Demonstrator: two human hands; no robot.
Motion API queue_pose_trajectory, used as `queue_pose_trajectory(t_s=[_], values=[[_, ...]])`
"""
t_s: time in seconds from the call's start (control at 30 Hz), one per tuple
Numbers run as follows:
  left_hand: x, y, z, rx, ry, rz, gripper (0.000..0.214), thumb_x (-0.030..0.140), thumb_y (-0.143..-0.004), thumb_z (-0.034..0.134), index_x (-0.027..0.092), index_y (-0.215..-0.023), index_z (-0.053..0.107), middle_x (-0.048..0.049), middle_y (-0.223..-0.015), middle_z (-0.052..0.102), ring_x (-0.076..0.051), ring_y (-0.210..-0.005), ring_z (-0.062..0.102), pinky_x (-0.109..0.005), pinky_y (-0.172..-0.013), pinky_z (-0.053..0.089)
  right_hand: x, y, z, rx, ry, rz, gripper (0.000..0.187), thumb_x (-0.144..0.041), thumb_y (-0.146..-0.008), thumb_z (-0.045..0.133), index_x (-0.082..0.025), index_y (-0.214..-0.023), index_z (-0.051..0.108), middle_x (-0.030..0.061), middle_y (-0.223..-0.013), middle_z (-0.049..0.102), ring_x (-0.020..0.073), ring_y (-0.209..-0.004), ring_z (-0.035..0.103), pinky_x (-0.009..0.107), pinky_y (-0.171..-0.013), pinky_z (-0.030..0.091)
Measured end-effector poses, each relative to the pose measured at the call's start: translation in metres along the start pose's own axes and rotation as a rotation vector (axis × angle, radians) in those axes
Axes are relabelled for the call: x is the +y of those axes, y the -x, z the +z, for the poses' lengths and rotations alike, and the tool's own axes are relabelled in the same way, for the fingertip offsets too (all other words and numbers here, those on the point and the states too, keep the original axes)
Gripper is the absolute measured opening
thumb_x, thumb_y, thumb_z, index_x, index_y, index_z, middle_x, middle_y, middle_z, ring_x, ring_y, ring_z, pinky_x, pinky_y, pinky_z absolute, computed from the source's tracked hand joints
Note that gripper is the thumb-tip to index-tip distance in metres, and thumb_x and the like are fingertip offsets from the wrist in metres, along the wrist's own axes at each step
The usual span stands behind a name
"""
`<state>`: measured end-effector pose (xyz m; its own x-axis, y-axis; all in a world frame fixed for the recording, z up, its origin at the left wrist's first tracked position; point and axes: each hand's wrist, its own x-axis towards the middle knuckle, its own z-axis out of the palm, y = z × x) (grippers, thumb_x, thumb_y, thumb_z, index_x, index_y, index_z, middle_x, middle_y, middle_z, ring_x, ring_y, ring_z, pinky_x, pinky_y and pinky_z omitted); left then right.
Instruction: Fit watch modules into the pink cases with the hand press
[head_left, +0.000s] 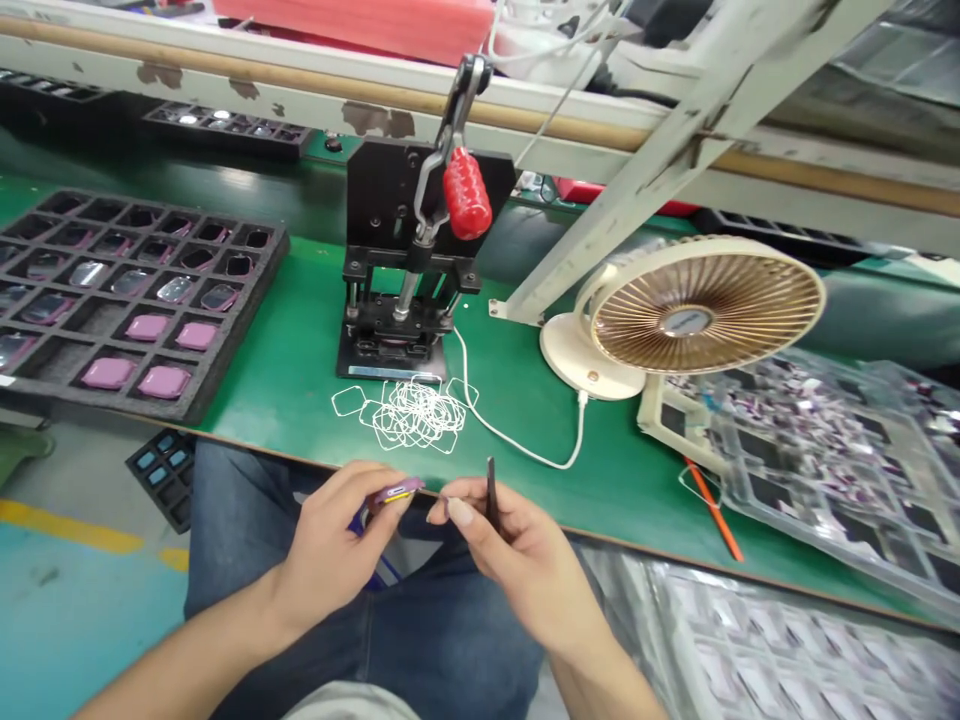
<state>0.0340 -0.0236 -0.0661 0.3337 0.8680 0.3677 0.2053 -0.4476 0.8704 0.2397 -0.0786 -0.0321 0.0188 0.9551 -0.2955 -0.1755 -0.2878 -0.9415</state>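
Note:
My left hand [341,530] is closed around a small purple watch case [400,490], its edge with a yellow strip facing up, just over the table's front edge. To its right, my right hand [510,555] has dark tweezers [491,492] tucked between the fingers, pointing upward. Its thumb and index finger are pinched together close to the case; anything tiny between them is too small to make out. A tangled heap of thin white rings [420,413] lies on the green table beyond both hands.
A black toggle press [405,310] with a red handle stands behind the rings. At left sits a foam tray [274,270] with purple cases and dark frames. A beige fan [592,345], its white cable, an orange stick [716,515] and clear trays of small parts [817,430] occupy the right.

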Motion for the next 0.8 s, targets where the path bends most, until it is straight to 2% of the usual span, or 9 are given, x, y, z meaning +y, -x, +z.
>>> queue_pose_trajectory(t_s=[0.03,0.1,0.2,0.3,0.4,0.47,0.53,0.67,0.8], values=[[0.000,0.000,0.000,-0.007,0.007,-0.003,0.025,0.014,-0.101,0.073,0.026,-0.122,0.076,-0.0028,-0.111,0.079,-0.014,-0.100,0.076,-0.022,-0.090,0.060,-0.001,0.000,-0.002,0.012,0.043,-0.029,0.029,-0.048,-0.100,0.078,-0.021,-0.109,0.074,0.0057,-0.096,0.081,0.0067,-0.054,0.053,0.023,-0.064,0.057],[-0.001,0.001,0.000,-0.020,0.019,-0.009,0.025,0.014,-0.101,0.073,0.026,-0.122,0.076,-0.0028,-0.112,0.079,-0.014,-0.101,0.076,-0.022,-0.090,0.060,-0.002,0.001,-0.006,0.044,0.159,-0.105,0.029,-0.047,-0.102,0.075,-0.023,-0.117,0.073,0.0054,-0.098,0.082,0.0136,-0.073,0.071,0.028,-0.085,0.063],[-0.001,0.001,-0.002,-0.035,0.023,-0.014,0.024,0.014,-0.102,0.072,0.025,-0.123,0.075,-0.0032,-0.113,0.079,-0.014,-0.101,0.075,-0.022,-0.091,0.059,-0.003,0.003,-0.014,0.081,0.410,-0.241,0.025,-0.043,-0.105,0.071,-0.026,-0.122,0.077,0.0043,-0.101,0.083,0.0179,-0.097,0.079,0.027,-0.096,0.062],[0.000,0.002,-0.002,-0.046,0.020,-0.008,0.024,0.014,-0.102,0.072,0.024,-0.124,0.074,-0.0037,-0.113,0.079,-0.014,-0.099,0.075,-0.022,-0.091,0.059,-0.001,0.004,-0.019,0.126,0.586,-0.388,0.015,-0.034,-0.108,0.066,-0.029,-0.113,0.078,0.0019,-0.107,0.084,0.0160,-0.097,0.081,0.022,-0.092,0.062],[0.001,0.004,-0.001,-0.055,0.017,0.004,0.024,0.015,-0.102,0.072,0.025,-0.125,0.073,-0.0038,-0.113,0.079,-0.014,-0.098,0.075,-0.023,-0.090,0.060,0.004,0.003,-0.014,0.187,0.563,-0.540,0.019,-0.023,-0.111,0.059,-0.031,-0.123,0.071,0.0011,-0.117,0.083,0.0156,-0.107,0.080,0.022,-0.097,0.062],[0.001,0.006,0.000,-0.076,0.006,0.000,0.026,0.017,-0.103,0.072,0.025,-0.127,0.071,-0.0037,-0.114,0.079,-0.015,-0.099,0.076,-0.024,-0.090,0.061,0.007,0.001,-0.007,0.169,0.522,-0.606,0.023,-0.018,-0.110,0.059,-0.031,-0.125,0.070,0.0030,-0.127,0.080,0.0173,-0.118,0.077,0.026,-0.104,0.061],[0.002,0.007,0.001,-0.097,-0.010,-0.011,0.028,0.019,-0.103,0.072,0.026,-0.130,0.069,-0.0029,-0.113,0.080,-0.015,-0.099,0.076,-0.025,-0.091,0.061,0.009,-0.003,0.001,0.137,0.505,-0.637,0.020,-0.017,-0.107,0.065,-0.030,-0.117,0.076,0.0051,-0.128,0.078,0.0183,-0.115,0.078,0.026,-0.098,0.063],[0.002,0.009,0.001,-0.101,-0.046,-0.002,0.031,0.020,-0.103,0.072,0.027,-0.132,0.066,-0.0020,-0.114,0.080,-0.015,-0.101,0.077,-0.025,-0.094,0.061,0.010,-0.010,0.012,0.119,0.423,-0.637,0.013,-0.019,-0.100,0.076,-0.030,-0.104,0.083,0.0021,-0.098,0.077,0.0138,-0.085,0.076,0.019,-0.073,0.062],[0.003,0.009,0.000,-0.110,-0.075,0.030,0.031,0.021,-0.103,0.071,0.025,-0.133,0.065,-0.0056,-0.119,0.080,-0.019,-0.106,0.078,-0.027,-0.092,0.063,0.014,-0.011,0.013,0.143,0.387,-0.602,0.021,-0.014,-0.099,0.075,-0.032,-0.107,0.083,0.0016,-0.099,0.082,0.0164,-0.089,0.079,0.023,-0.078,0.065]])
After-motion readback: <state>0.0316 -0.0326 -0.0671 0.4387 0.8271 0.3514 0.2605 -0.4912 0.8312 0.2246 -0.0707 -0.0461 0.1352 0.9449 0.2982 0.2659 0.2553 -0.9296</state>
